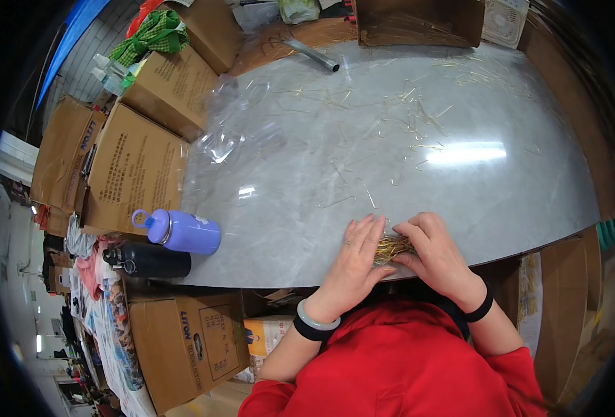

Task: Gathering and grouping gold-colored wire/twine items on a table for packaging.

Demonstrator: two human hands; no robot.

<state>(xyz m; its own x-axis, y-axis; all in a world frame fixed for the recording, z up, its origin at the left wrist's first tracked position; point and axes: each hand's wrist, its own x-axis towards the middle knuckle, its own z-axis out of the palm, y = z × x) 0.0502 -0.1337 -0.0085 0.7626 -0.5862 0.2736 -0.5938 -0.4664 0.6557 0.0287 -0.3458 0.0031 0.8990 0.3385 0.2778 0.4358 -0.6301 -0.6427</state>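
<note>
A bundle of thin gold-coloured wire hooks (pixel 392 249) is held between my two hands at the near edge of the grey table (pixel 287 229). My left hand (pixel 353 256) presses along its left side, fingers pointing away from me and thumb at the near end. Curled fingers of my right hand (pixel 438 251) close on the bundle from the right, with the thumb against its near side. Part of the bundle is hidden by the fingers. Just beyond my hands, a few loose wire hooks (pixel 369 194) lie on the table.
More wire pieces (pixel 485 73) are scattered toward the far side. A purple bottle (pixel 193 232) and a black bottle (pixel 158 260) lie at the left edge. Clear plastic bags (pixel 227 132), stacked cartons (pixel 141 163), a metal tube (pixel 312 54) and an open cardboard box (pixel 419 24) stand or lie farther off.
</note>
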